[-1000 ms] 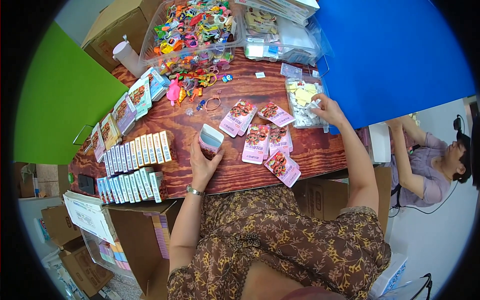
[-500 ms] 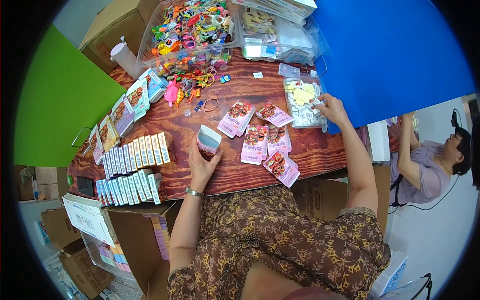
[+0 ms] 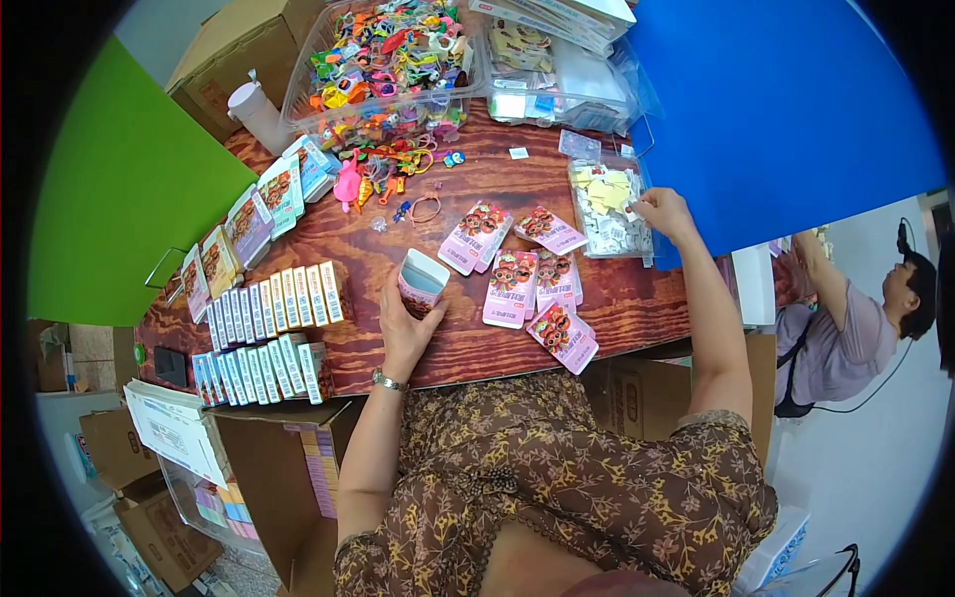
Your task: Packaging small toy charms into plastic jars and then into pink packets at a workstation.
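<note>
My left hand point(image 3: 408, 333) is wrapped round a small pink carton point(image 3: 423, 274) whose top is open, held upright just over the table. My right hand point(image 3: 665, 214) is at the right side of a clear plastic tray point(image 3: 637, 239) full of small white and yellow paper pieces point(image 3: 607, 194). Its thumb and fingertips are pinched together; whatever is between them is too small to make out. Several flat pink cartons point(image 3: 510, 284) lie loosely between my hands.
Rows of small filled boxes point(image 3: 269, 373) stand at the left, with fanned flat cartons point(image 3: 244, 219) behind. A clear bin point(image 3: 388, 70) of colourful trinkets sits at the back. Green point(image 3: 119, 199) and blue panels point(image 3: 786, 119) flank the table. Another person point(image 3: 841, 318) works at far right.
My right hand has drawn slightly back toward the tray's right edge, its fingers closer together. My left hand still holds the carton. The whole view has shifted slightly.
</note>
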